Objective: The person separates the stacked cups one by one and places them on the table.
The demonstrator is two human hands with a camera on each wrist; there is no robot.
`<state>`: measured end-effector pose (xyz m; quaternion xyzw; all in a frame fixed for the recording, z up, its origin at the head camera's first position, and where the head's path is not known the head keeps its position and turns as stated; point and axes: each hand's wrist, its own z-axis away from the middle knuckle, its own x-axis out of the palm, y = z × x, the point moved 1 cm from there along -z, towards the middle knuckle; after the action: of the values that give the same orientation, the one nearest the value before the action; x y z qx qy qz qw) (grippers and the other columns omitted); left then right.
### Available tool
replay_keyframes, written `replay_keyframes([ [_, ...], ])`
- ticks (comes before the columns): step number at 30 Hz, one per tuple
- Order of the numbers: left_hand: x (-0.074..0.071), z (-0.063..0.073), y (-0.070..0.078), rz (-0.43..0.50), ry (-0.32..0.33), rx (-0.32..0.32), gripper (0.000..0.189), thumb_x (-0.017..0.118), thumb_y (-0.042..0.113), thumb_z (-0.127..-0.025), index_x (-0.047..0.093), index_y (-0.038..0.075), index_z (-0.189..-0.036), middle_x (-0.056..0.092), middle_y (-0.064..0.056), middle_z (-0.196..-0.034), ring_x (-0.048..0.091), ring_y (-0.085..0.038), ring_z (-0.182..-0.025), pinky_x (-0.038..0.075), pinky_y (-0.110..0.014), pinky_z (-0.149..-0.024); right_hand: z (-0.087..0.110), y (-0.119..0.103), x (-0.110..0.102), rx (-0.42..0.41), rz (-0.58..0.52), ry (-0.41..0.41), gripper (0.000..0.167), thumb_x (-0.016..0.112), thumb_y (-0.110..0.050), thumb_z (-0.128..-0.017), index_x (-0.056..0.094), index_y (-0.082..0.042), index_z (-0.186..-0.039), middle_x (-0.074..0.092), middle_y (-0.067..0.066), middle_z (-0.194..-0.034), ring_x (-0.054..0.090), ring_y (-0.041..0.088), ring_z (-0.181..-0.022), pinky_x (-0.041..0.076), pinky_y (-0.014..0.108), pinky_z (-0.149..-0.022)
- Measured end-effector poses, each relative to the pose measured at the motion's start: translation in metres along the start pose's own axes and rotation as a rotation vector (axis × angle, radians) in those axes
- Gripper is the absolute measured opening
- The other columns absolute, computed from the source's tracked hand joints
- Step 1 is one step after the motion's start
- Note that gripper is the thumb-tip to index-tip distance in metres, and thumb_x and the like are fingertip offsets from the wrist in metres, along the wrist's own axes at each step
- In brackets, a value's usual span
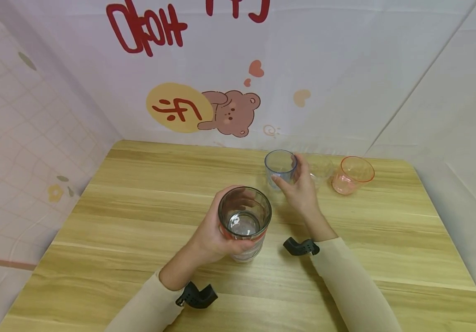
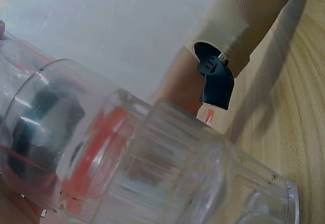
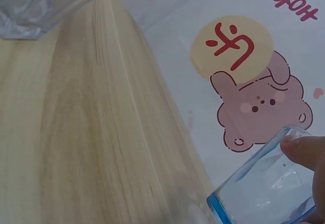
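My left hand (image 1: pixel 211 235) grips a stack of nested clear cups (image 1: pixel 244 210) over the middle of the table. The top cup has a smoky grey tint, a red band shows below its rim, and a clear ribbed cup (image 2: pixel 167 173) forms the bottom. Farther back, my right hand (image 1: pixel 304 191) holds a clear cup with a blue rim (image 1: pixel 280 162), thumb on the near side and fingers round the right side. That blue-tinted cup (image 3: pixel 269 183) also shows in the right wrist view, under my thumb.
Just right of my right hand is a colourless cup (image 1: pixel 323 167), partly hidden by the fingers. Right of it stands a cup with an orange-red rim (image 1: pixel 356 170). The wooden table (image 1: pixel 146 184) meets a white printed backdrop (image 1: pixel 329 92) at the back; more white cloth hangs at both sides.
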<state>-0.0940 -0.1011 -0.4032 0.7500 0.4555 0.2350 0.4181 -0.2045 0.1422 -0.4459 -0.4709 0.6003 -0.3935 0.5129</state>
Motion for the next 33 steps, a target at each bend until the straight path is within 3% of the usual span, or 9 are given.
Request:
replay_keyframes([
  [23, -0.001, -0.001, 0.001, -0.012, 0.004, -0.001, 0.097, 0.086, 0.042, -0.092, 0.029, -0.003, -0.156, 0.049, -0.037, -0.146, 0.059, -0.019, -0.136, 0.055, -0.038, -0.114, -0.003, 0.01, 0.008, -0.004, 0.026, 0.029, 0.093, 0.079, -0.003, -0.096, 0.019, 0.005, -0.166, 0.031, 0.026, -0.173, 0.028, 0.038, -0.165, 0.025, 0.043, -0.136],
  [33, -0.002, 0.0, 0.002, -0.008, -0.004, -0.007, 0.095, 0.087, 0.039, -0.091, 0.03, -0.002, -0.156, 0.05, -0.036, -0.147, 0.059, -0.021, -0.136, 0.055, -0.039, -0.114, 0.001, 0.014, 0.012, 0.057, -0.006, 0.045, 0.097, 0.079, -0.008, -0.098, 0.013, 0.005, -0.168, 0.023, 0.028, -0.176, 0.021, 0.036, -0.167, 0.022, 0.043, -0.136],
])
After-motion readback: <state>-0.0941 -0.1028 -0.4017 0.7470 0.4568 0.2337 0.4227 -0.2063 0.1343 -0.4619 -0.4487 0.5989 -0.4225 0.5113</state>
